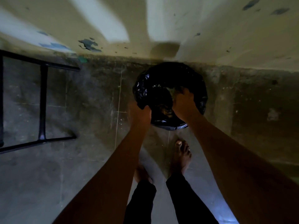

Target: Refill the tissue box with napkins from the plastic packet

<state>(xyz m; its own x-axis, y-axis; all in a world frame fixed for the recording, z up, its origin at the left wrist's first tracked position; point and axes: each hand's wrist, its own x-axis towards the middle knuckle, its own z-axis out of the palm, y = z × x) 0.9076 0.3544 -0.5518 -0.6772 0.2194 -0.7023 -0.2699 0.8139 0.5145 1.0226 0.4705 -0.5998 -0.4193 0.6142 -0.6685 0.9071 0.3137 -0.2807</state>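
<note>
While the left hand [142, 113] pinches the black bin liner's [169, 94] rim, seemingly holding it open, the right hand [183, 104] reaches inside, its grip hidden; no tissue box or napkin packet shows.

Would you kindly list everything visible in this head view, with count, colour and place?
Bin: one, lined with a black plastic bag, on the floor against the wall, centre.
Metal frame: one, black, on the floor at left.
Wall: one, cream with peeling blue-grey patches, top.
Floor: one, grey concrete, stained.
Tissue box, napkin packet: none seen.
Left hand: one, gripping the bag's near-left rim.
Right hand: one, reaching into the bin; its grip is unclear.
Feet: two, bare, below the bin.
Trouser legs: two, black, bottom.
</note>
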